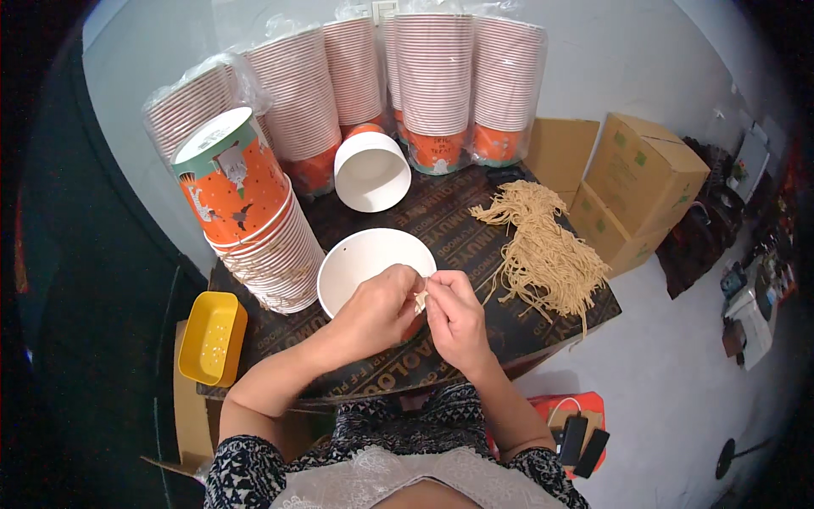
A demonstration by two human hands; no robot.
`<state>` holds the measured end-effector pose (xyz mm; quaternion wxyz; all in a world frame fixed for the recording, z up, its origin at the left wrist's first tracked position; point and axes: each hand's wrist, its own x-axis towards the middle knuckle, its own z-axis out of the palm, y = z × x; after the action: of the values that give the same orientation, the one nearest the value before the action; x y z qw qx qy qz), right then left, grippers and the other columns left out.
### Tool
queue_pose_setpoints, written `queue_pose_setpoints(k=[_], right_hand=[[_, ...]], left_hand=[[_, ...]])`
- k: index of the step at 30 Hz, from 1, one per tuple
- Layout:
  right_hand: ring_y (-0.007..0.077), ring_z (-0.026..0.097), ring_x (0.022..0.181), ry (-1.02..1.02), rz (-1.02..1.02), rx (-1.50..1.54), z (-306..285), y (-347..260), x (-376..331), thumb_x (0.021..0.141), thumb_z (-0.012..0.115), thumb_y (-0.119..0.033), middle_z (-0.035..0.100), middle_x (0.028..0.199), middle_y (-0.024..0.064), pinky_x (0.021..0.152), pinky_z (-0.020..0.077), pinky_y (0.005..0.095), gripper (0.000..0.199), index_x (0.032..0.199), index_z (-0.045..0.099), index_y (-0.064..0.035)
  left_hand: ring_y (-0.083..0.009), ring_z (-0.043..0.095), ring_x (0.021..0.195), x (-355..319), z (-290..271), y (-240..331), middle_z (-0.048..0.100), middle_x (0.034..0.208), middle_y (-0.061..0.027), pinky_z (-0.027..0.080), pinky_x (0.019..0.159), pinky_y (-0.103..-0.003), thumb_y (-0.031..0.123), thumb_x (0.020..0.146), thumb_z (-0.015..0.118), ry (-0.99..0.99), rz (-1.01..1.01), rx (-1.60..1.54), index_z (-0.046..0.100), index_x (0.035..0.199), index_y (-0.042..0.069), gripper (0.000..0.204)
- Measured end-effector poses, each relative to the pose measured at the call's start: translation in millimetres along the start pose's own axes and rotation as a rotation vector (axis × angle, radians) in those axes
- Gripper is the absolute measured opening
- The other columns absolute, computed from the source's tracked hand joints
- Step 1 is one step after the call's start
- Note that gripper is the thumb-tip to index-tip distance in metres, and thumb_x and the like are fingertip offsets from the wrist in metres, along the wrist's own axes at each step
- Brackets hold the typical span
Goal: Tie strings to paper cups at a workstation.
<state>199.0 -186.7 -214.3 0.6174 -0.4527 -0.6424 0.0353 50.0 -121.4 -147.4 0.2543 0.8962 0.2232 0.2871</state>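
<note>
A white-lined paper bucket (360, 254) stands upright on the table in front of me. My left hand (377, 310) reaches over its near right rim, fingers closed in a pinch. My right hand (458, 321) meets it there, thumb and forefinger pressed together. Between the fingertips shows a small pale tan bit that looks like cord (420, 299); the fingers hide most of it. To the right lies a heap of tan cords (551, 250). At the left, a tall stack of orange printed buckets (237, 191) has cords hanging around its rims.
Plastic-wrapped bucket stacks (432, 76) line the wall behind the table (458, 212). Another bucket (373, 174) lies tipped toward me. A yellow tray (212, 339) with small white bits sits at the left edge. Cardboard boxes (640, 182) stand beyond the right side; a red bag (585, 407) is lower right.
</note>
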Motion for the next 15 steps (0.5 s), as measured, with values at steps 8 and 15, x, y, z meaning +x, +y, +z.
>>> queue_pose_setpoints(k=[8, 15], right_hand=[[0.0299, 0.059, 0.101, -0.07, 0.039, -0.011, -1.7, -5.1, 4.3, 0.091, 0.054, 0.006, 0.052, 0.116, 0.0188, 0.085, 0.0504, 0.0358, 0.03, 0.12, 0.061, 0.0056], [0.0297, 0.057, 0.106, -0.153, 0.091, 0.17, -7.9, 4.9, 2.7, 0.092, 0.055, 0.004, 0.048, 0.124, 0.0193, 0.09, 0.0489, 0.0365, 0.012, 0.104, 0.059, 0.0041]], left_hand=[[-0.0381, 0.066, 0.062, -9.6, 5.5, -2.3, 0.066, 0.074, -0.018, 0.052, 0.054, -0.045, 0.005, 0.083, 0.069, 0.096, 0.16, 0.303, 0.055, 0.095, 0.0, 0.02], [-0.0348, 0.065, 0.058, -11.4, 5.1, -7.6, 0.066, 0.069, -0.0169, 0.051, 0.05, -0.043, 0.011, 0.087, 0.068, 0.096, 0.232, 0.303, 0.054, 0.091, 0.002, 0.017]])
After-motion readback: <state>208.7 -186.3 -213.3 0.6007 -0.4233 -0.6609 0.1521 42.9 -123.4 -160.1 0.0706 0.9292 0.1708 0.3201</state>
